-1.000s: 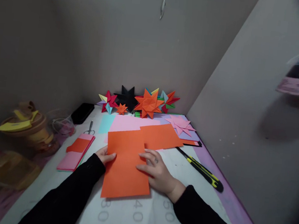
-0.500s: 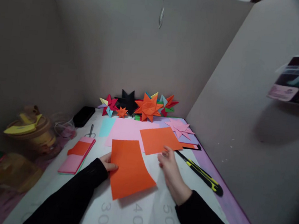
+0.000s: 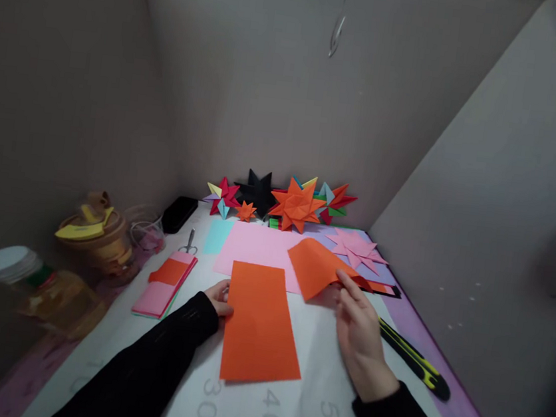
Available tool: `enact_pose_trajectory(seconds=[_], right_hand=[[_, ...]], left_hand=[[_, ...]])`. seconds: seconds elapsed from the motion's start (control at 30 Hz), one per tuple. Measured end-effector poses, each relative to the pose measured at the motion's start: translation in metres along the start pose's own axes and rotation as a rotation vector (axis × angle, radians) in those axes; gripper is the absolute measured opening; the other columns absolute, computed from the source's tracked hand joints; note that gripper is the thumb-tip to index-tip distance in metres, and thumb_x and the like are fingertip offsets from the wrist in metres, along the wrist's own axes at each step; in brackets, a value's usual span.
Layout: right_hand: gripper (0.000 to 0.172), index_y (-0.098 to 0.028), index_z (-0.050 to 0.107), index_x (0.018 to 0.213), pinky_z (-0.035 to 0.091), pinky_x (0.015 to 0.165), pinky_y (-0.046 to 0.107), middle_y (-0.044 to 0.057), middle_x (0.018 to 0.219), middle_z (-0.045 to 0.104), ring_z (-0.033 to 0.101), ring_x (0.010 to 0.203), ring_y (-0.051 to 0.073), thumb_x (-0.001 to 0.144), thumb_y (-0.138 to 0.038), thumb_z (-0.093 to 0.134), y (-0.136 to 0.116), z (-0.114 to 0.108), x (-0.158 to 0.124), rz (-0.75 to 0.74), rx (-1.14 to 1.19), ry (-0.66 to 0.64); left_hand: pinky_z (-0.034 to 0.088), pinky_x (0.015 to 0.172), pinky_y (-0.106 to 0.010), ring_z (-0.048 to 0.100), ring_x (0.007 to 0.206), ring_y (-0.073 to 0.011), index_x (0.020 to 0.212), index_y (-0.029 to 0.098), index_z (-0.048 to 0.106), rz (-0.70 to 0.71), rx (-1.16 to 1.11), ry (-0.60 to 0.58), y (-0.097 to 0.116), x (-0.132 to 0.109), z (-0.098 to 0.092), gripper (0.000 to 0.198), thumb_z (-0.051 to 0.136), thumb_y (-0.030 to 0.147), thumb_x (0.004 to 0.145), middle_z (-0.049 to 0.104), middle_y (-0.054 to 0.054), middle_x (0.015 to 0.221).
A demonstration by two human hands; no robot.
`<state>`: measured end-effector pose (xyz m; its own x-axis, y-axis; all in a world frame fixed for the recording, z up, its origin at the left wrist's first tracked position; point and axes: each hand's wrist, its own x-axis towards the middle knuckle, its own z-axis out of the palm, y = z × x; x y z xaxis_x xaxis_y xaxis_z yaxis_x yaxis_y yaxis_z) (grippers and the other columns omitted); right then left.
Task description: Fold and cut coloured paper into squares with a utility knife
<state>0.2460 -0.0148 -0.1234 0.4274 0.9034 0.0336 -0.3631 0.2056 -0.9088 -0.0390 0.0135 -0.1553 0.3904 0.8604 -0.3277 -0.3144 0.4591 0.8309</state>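
An orange paper strip (image 3: pixel 257 323) lies flat on the white cutting mat (image 3: pixel 316 400) in front of me. My left hand (image 3: pixel 220 297) pinches its left edge near the top. A second orange sheet (image 3: pixel 314 264) is lifted and curled off the mat, and my right hand (image 3: pixel 361 332) holds its right corner between the fingertips. Beneath and behind it lies a pink sheet (image 3: pixel 258 250).
Several folded paper stars (image 3: pixel 296 204) line the back wall, and a pink star (image 3: pixel 354 247) lies flat. A black-and-yellow utility knife (image 3: pixel 414 361) is to the right. Scissors (image 3: pixel 189 244), a paper stack (image 3: pixel 166 283), a black case (image 3: pixel 179 214) and jars (image 3: pixel 96 241) sit to the left.
The right hand left the near orange strip, reached back and lifted the second orange sheet by its corner. The left hand straightened the near strip. My view shifted left.
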Motion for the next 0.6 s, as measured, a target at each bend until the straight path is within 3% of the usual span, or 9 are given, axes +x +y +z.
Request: enact_pose_trajectory(seconds=[0.07,0.17,0.27,0.37,0.47,0.6], right_hand=[[0.031,-0.023,0.068,0.099,0.045,0.087,0.04,0.007,0.108,0.066,0.058,0.101,0.023,0.072,-0.037,0.066,-0.011,0.003,-0.005,-0.057,0.103,-0.087],[0.028,-0.023,0.07,0.093,0.048,0.08,0.04,0.008,0.099,0.068,0.062,0.089,0.023,0.07,-0.039,0.067,-0.016,0.002,-0.006,-0.002,0.148,-0.083],[0.033,-0.019,0.07,0.089,0.049,0.068,0.033,0.005,0.082,0.068,0.061,0.07,0.018,0.06,-0.031,0.076,-0.005,0.004,-0.008,0.166,-0.054,-0.107],[0.035,-0.016,0.069,0.091,0.048,0.06,0.031,0.003,0.069,0.066,0.06,0.063,0.018,0.058,-0.029,0.075,0.01,0.011,-0.017,0.311,-0.3,-0.256],[0.031,-0.016,0.069,0.091,0.047,0.056,0.029,0.002,0.072,0.064,0.055,0.058,0.014,0.061,-0.023,0.069,0.024,0.015,-0.027,0.208,-0.534,-0.38],[0.028,-0.019,0.067,0.093,0.05,0.066,0.031,0.006,0.091,0.064,0.058,0.07,0.015,0.066,-0.022,0.063,0.04,0.012,-0.03,-0.005,-0.658,-0.462]], left_hand=[[0.05,0.054,-0.03,0.067,0.061,-0.023,0.1,0.019,0.057,-0.031,0.012,0.047,-0.001,0.004,-0.005,0.06,0.063,-0.001,0.044,0.07,-0.002,0.071],[0.049,0.054,-0.03,0.066,0.062,-0.0229,0.099,0.02,0.056,-0.074,0.037,0.066,0.001,0.004,-0.006,0.061,0.063,-0.001,0.042,0.066,0.002,0.064],[0.05,0.054,-0.029,0.066,0.064,-0.0219,0.1,0.021,0.055,-0.095,0.034,0.078,0.004,0.001,-0.002,0.062,0.069,0.003,0.043,0.068,0.001,0.07],[0.046,0.046,-0.025,0.061,0.05,-0.0153,0.105,0.022,0.053,-0.105,0.035,0.131,0.004,-0.001,0.003,0.055,0.077,0.029,0.056,0.065,0.002,0.063],[0.044,0.043,-0.023,0.061,0.048,-0.0153,0.105,0.019,0.052,-0.056,0.033,0.207,-0.001,0.0,0.009,0.061,0.076,0.05,0.058,0.066,0.0,0.063],[0.052,0.06,-0.031,0.067,0.062,-0.022,0.111,0.015,0.043,0.161,0.029,0.2,-0.005,-0.002,0.018,0.085,0.088,0.033,0.041,0.07,-0.004,0.068]])
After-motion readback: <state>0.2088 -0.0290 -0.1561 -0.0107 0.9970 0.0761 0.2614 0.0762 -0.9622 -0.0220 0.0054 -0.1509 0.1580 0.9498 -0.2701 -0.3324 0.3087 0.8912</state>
